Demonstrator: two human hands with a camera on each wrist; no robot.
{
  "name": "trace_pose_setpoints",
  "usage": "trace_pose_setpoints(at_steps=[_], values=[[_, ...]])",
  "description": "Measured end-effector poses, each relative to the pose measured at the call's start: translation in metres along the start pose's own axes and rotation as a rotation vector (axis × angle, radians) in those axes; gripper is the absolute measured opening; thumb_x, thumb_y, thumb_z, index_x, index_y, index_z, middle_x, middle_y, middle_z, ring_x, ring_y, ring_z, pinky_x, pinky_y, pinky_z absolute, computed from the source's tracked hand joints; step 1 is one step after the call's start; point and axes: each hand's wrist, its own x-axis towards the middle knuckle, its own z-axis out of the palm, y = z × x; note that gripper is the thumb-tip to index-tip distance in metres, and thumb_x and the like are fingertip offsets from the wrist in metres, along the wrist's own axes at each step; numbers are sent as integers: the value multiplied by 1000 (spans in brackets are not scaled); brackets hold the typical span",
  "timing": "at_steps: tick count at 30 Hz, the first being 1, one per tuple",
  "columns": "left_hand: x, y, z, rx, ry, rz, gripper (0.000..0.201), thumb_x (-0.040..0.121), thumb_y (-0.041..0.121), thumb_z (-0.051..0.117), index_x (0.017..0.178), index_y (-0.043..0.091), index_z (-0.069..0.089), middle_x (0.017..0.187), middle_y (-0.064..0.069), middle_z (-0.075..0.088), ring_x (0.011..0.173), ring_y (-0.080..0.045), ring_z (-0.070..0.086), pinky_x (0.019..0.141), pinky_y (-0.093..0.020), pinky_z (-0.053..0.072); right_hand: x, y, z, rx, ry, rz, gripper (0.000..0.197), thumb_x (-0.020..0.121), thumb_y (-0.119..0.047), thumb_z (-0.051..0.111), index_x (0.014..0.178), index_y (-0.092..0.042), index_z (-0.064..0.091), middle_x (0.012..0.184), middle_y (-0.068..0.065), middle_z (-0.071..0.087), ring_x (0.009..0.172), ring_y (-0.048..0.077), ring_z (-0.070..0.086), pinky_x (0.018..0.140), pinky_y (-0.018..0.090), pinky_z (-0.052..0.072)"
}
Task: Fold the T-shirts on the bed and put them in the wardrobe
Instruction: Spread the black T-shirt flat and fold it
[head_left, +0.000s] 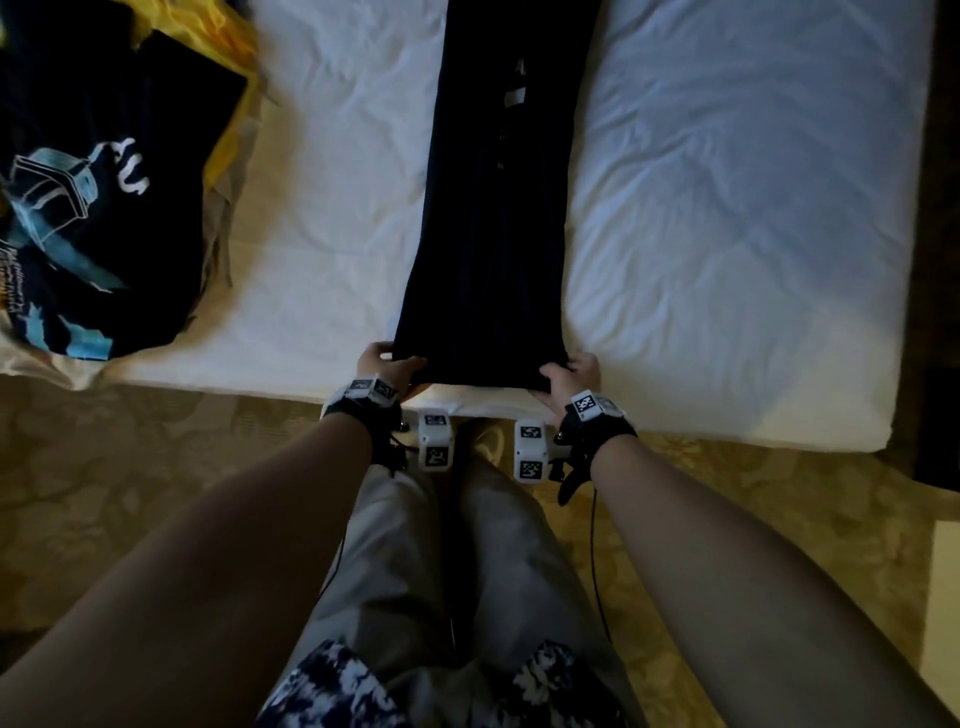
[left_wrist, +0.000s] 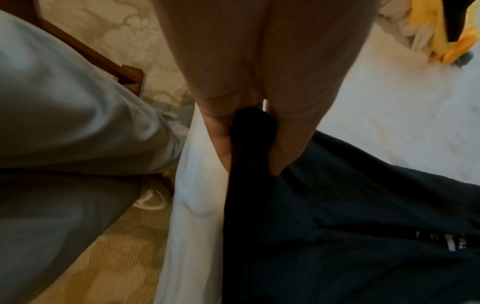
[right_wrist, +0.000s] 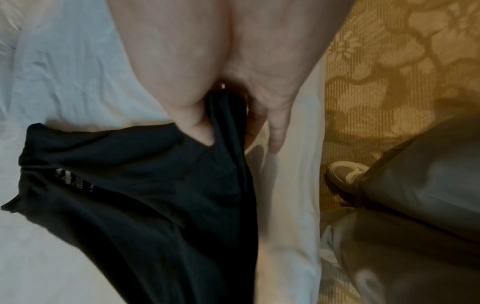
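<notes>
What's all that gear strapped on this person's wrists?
Both forearms are bare, with no sleeves. Each wrist has a black strap carrying white blocks printed with black-and-white square codes. Thin black cables hang from them.

- Head view: dim overall; the white bed sheet (head_left: 727, 208) is the brightest area, cool bluish at right and warmer cream at left, which suggests two light sources of different colour.
- The black T-shirt (head_left: 498, 208) is underexposed, its folds barely readable.
- Wide-angle distortion bows the bed edge and stretches both forearms toward the lower corners.
- Left wrist view: soft and noisy; the trouser leg (left_wrist: 64, 123) is blurred.
- Right wrist view: soft focus; warm yellow cast on the carpet (right_wrist: 402, 61), with dark shadow patches.
</notes>
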Motion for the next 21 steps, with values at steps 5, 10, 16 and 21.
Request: trace_pose_setpoints(at_steps=[5,10,16,21], values=[[-22,22,-5,483,31,554,68,83,15,67,142,33,39,130,0,48,86,-31,65,65,-41,60,-18,-17,-11,-552,9,-447,65,87,-3,60,144,-29,41,147,-3,41,130,12,42,106,24,35],[-39,74,10,817,-7,707,25,86,7,59,101,18,74,106,-6,71,92,-29,66,76,-25,48,-30,-58,-11,-706,-69,-591,23,91,-11,57,100,-24,74,107,-3,71,95,19,67,81,27,53],[-27,138,24,1308,-232,700,52,74,30,81,122,21,62,112,-1,60,105,-20,56,86,-27,42,-24,-113,-10,-967,-252,-615,46,77,-22,79,121,-20,67,115,4,55,107,20,55,89,22,41],[-9,189,40,1602,-100,877,18,85,37,64,102,32,65,96,-2,60,109,-28,47,86,-37,33,-8,-165,1,-1256,15,-841,21,86,-37,65,103,-28,74,96,-1,68,111,28,52,94,35,34]])
